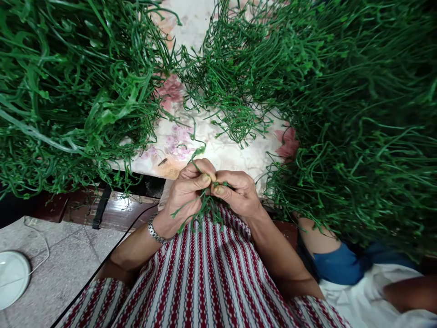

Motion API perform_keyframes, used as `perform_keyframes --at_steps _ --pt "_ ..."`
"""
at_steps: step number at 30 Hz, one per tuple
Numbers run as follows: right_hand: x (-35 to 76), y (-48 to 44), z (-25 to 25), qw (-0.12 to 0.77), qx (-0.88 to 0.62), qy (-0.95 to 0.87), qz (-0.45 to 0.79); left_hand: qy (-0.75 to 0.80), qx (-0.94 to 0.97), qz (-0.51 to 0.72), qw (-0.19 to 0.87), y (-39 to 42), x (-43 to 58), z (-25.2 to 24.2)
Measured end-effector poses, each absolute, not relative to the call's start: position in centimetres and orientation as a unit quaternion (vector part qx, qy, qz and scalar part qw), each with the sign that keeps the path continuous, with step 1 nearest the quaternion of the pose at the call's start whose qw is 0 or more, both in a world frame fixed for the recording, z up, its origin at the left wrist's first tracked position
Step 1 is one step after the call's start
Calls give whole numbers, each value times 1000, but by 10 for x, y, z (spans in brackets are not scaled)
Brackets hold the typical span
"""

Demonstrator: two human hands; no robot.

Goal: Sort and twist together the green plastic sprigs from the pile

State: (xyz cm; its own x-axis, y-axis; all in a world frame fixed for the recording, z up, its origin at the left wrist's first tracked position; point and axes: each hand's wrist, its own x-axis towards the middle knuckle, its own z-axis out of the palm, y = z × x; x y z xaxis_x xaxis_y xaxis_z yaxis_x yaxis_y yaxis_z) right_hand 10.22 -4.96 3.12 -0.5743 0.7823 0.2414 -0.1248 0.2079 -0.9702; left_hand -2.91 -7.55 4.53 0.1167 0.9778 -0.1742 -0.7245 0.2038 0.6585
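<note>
Fingers of the left hand (186,191) and right hand (241,190) closed, pinching a green plastic sprig (206,205) at the near edge of the tabletop (225,152). Stem heaps crowd its left side (78,91) and right side (341,114).

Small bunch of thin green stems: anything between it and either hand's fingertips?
Nothing visible. The bare left hand and bare right hand both pinch the small bunch of thin green stems directly. The silver metal-link bracelet sits back on the left wrist, away from the fingertips.
</note>
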Motion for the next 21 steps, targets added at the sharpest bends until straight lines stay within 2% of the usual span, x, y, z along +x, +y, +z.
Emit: perform_keyframes --at_steps 5,12,18,21 --pt "110 -46 31 340 -255 -685 592 293 240 590 713 -76 -28 41" --pt "112 -48 41 295 -365 -743 477 379 431 587 571 -74 -31 39" --pt "108 -43 55 299 -374 -759 441 334 353 640 595 -65 -29 52" --pt "108 -42 57 313 -394 -749 431 340 343 614 624 -62 -32 51"
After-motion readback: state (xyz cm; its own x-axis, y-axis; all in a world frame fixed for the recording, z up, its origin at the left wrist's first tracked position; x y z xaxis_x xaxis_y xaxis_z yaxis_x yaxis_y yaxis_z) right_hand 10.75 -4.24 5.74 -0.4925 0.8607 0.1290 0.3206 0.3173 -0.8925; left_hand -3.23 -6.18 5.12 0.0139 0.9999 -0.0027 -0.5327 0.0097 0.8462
